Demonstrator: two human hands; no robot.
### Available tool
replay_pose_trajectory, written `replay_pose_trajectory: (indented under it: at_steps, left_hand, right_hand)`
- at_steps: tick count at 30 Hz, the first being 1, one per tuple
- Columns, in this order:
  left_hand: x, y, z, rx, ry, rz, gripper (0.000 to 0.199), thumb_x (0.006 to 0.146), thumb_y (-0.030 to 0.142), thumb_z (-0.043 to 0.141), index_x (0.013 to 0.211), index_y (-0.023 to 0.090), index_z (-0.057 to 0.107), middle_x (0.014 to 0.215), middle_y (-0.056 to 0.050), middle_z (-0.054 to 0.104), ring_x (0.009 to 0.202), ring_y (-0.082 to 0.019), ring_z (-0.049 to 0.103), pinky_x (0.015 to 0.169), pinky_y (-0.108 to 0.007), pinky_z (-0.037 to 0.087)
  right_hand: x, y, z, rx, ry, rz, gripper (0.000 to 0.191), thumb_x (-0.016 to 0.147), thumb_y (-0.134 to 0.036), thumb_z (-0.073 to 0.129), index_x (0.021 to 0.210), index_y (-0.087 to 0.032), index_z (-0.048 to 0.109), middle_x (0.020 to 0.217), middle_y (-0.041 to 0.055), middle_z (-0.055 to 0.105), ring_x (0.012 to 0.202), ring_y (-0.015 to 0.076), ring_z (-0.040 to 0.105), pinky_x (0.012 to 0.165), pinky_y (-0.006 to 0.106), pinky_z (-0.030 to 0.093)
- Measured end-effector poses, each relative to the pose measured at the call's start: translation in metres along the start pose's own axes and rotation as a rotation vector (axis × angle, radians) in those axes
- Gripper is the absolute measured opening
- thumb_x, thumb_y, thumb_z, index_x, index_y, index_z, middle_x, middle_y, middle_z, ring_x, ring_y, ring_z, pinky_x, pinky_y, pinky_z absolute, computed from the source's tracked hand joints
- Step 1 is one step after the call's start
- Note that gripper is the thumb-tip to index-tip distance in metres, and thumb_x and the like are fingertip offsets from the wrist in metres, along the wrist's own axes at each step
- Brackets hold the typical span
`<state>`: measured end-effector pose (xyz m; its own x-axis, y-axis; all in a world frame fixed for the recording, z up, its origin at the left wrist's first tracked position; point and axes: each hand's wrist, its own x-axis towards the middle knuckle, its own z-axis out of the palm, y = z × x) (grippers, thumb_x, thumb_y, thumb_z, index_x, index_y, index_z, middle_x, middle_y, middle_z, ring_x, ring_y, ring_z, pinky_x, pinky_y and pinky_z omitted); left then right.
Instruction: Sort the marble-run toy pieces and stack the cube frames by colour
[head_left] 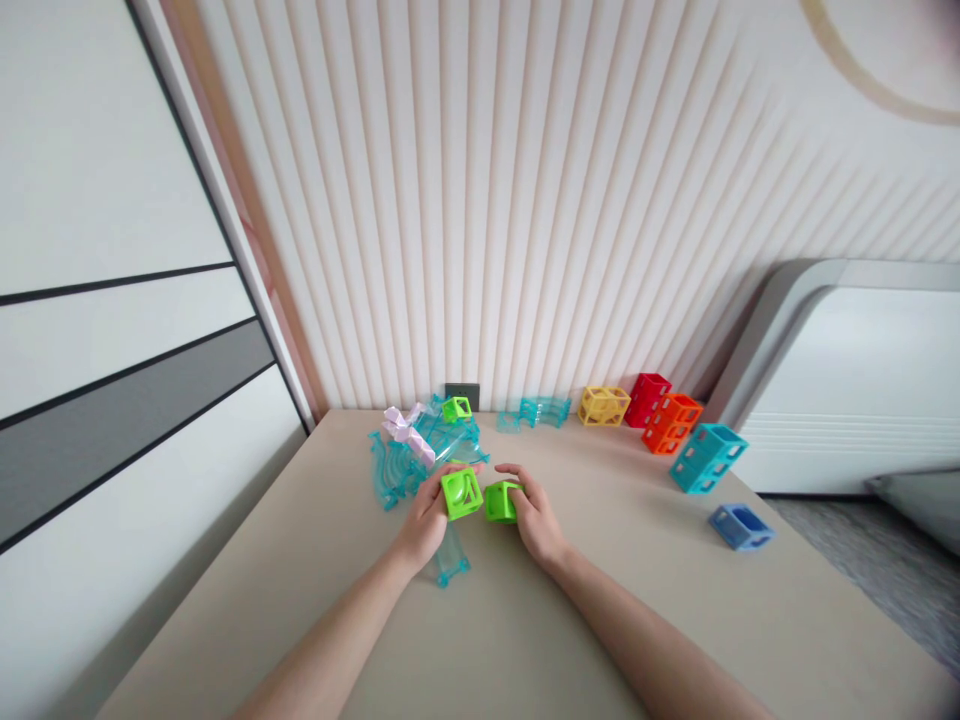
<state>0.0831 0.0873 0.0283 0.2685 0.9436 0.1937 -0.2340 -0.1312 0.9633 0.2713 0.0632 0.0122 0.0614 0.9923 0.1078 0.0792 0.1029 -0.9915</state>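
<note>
Over the middle of the table, my left hand point(429, 515) grips a bright green open-framed cube point(461, 493) with something rounded inside it. Just to its right, my right hand point(536, 513) has its fingers on a second green cube point(500, 502). A small gap separates the two cubes. A translucent teal piece point(451, 558) lies on the table below the left cube. Behind my left hand is a pile of translucent teal track pieces point(394, 470), with a third green cube point(456, 409) on top and light purple pieces point(409, 435) at its left.
Along the table's point(600, 620) back and right stand yellow point(603, 406), red point(646, 400), orange point(671, 422), teal point(707, 458) and blue point(741, 526) frame blocks. More translucent pieces point(545, 411) lie near the ribbed wall, by a black socket point(462, 396).
</note>
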Motion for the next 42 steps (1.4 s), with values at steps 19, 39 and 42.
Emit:
replay_pose_trajectory:
  at_steps: [19, 39, 42]
  left_hand:
    - [-0.015, -0.003, 0.01, -0.042, 0.285, 0.083, 0.038, 0.085, 0.044, 0.068, 0.116, 0.022, 0.063, 0.073, 0.003, 0.062, 0.047, -0.009, 0.049, 0.046, -0.021, 0.041]
    - [-0.016, 0.013, 0.023, -0.342, 0.114, -0.163, 0.035, 0.058, 0.017, 0.082, 0.091, 0.018, 0.069, 0.069, 0.003, 0.067, 0.055, -0.01, 0.055, 0.05, -0.021, 0.042]
    - [-0.018, 0.011, 0.022, -0.292, 0.077, -0.219, 0.038, 0.057, 0.023, 0.087, 0.091, 0.017, 0.069, 0.065, 0.003, 0.066, 0.05, -0.009, 0.053, 0.045, -0.02, 0.038]
  right_hand:
    - [-0.022, -0.017, 0.004, 0.408, -0.06, 0.033, 0.042, 0.09, -0.056, 0.059, 0.112, -0.02, 0.061, 0.074, 0.0003, 0.065, 0.051, 0.0129, 0.052, 0.051, 0.025, 0.039]
    - [-0.007, -0.016, -0.005, 0.659, 0.077, 0.15, 0.034, 0.071, -0.042, 0.083, 0.091, -0.018, 0.069, 0.072, 0.0009, 0.068, 0.056, 0.0141, 0.06, 0.053, 0.026, 0.048]
    - [-0.007, -0.018, -0.005, 0.679, 0.087, 0.166, 0.03, 0.069, -0.039, 0.086, 0.085, -0.019, 0.071, 0.073, 0.0008, 0.068, 0.061, 0.0142, 0.06, 0.055, 0.025, 0.048]
